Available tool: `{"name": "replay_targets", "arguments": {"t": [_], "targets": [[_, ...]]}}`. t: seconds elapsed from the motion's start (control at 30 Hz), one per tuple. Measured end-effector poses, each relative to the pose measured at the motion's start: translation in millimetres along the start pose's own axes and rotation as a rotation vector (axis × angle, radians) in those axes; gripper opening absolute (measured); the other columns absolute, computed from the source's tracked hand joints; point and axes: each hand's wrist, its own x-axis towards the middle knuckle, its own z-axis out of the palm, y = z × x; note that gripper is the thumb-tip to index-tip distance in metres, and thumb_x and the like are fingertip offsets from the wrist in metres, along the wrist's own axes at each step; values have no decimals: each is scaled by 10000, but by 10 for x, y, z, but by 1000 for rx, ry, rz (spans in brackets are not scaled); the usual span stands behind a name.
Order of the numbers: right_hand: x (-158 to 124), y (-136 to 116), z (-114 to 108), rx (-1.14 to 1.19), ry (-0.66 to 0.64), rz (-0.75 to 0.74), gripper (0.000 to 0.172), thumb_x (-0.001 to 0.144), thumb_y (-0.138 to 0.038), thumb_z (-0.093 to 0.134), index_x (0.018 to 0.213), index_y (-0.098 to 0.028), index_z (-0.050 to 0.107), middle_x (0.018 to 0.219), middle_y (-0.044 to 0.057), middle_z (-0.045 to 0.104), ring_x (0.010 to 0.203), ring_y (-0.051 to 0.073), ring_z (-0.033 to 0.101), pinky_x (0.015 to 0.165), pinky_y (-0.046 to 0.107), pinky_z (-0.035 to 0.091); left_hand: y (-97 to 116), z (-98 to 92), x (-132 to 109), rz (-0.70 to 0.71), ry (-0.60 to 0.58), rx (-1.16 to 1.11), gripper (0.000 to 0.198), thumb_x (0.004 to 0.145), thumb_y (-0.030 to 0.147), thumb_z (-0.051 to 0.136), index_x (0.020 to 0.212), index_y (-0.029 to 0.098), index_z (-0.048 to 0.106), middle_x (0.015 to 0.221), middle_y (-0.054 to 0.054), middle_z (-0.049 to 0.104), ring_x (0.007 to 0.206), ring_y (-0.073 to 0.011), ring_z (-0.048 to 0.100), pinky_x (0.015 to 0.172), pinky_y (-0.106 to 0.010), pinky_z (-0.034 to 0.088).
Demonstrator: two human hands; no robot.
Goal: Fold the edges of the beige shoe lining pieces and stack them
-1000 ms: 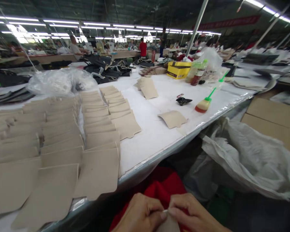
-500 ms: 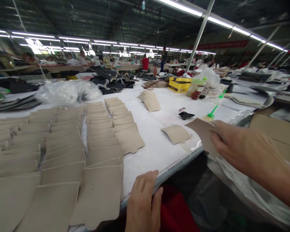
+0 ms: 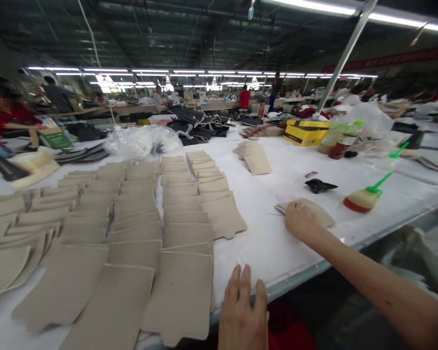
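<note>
My right hand [image 3: 302, 221] is closed on the left end of a beige panel [image 3: 319, 214], low over the white tabletop. Thin edges at its left end suggest another panel under it; my fingers partly hide them. At the table's front edge lies my left hand [image 3: 244, 311], fingers stretched out and apart, holding nothing. Left of it, overlapping rows of beige panels [image 3: 178, 291] cover much of the table. A squeeze bottle [image 3: 363, 199] with a green nozzle and reddish liquid at its bottom lies tilted to the right of my right hand.
Farther back are a small fan of beige panels [image 3: 257, 158], a black scrap [image 3: 319, 185], a yellow box [image 3: 306, 132] and a clear plastic bag [image 3: 142, 141]. A dark pile [image 3: 197, 124] lies behind. A person in red [image 3: 10, 112] works at the far left.
My right hand has brought a panel from beyond the front edge leftward onto the tabletop, where the loose panel lay. The view has swung left. My left hand stays by the edge.
</note>
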Motion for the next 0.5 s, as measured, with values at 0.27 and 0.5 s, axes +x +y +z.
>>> {"name": "replay_targets", "arguments": {"t": [0.27, 0.5], "targets": [[493, 94, 72, 30, 168, 37, 372, 991, -225, 573, 1343, -110, 537, 1405, 198, 516, 1305, 373, 478, 1027, 623, 421, -17, 408, -41, 46, 290, 69, 333, 966, 145, 413, 1133, 195, 696, 1251, -121, 682, 1227, -291, 603, 957, -417, 580], [679, -620, -24, 344, 90, -135, 332, 982, -265, 613, 1302, -185, 575, 1393, 107, 538, 1271, 302, 513, 1071, 571, 401, -7, 463, -5, -4, 388, 56, 314, 953, 130, 436, 1062, 221, 715, 1198, -80, 717, 1188, -262, 633, 963, -383, 566]]}}
